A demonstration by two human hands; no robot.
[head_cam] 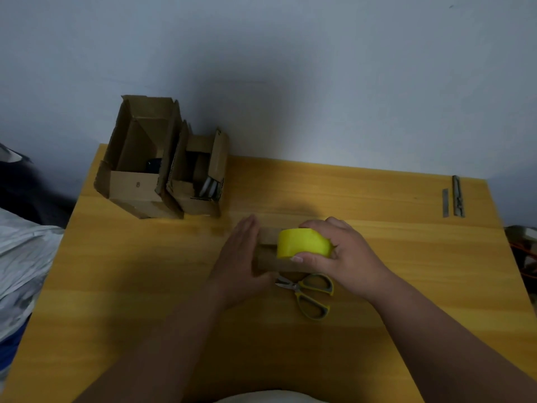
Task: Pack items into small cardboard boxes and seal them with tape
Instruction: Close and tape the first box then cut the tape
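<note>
Taping the small box
Your right hand (345, 254) grips the yellow tape roll (302, 242) atop the small box (268, 261); your left hand (239, 257) lies flat against it.

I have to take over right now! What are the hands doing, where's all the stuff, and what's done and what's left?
Left hand: open, flat against the left end of the small box.
Right hand: grips the yellow tape roll on top of that box.
Scissors: on the table, just in front of the box.
Two open boxes stand at the back left, with things inside.
Done: small box looks closed. Whether any tape is on it, I cannot tell.
Left: tape it, cut the tape, then seal the two open boxes.
</note>
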